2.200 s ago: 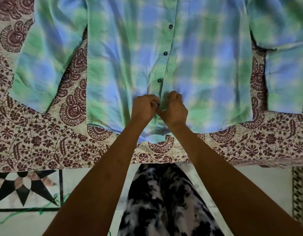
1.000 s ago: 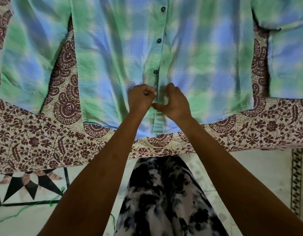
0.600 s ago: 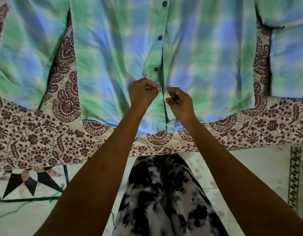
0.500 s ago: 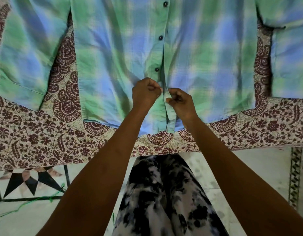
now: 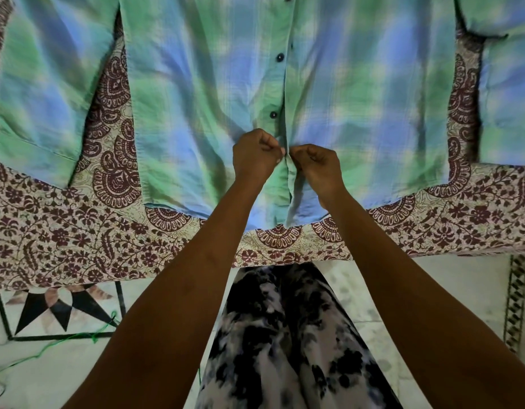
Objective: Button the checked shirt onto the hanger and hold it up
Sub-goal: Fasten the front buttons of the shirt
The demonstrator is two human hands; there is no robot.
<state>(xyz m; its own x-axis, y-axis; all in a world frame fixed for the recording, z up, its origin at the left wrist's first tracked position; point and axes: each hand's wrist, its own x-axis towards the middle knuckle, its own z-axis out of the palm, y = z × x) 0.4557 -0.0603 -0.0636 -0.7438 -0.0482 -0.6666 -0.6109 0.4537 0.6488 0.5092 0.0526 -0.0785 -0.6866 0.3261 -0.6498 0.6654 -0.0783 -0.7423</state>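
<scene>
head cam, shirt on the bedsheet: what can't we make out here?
- Hanger and collar: beyond the head view's top edge, where the checked shirt is cut off.
- Lowest button and its hole: hidden between the left hand and right hand; fastened or not, cannot tell.
- Sleeve ends: cut off by the side edges.
</scene>
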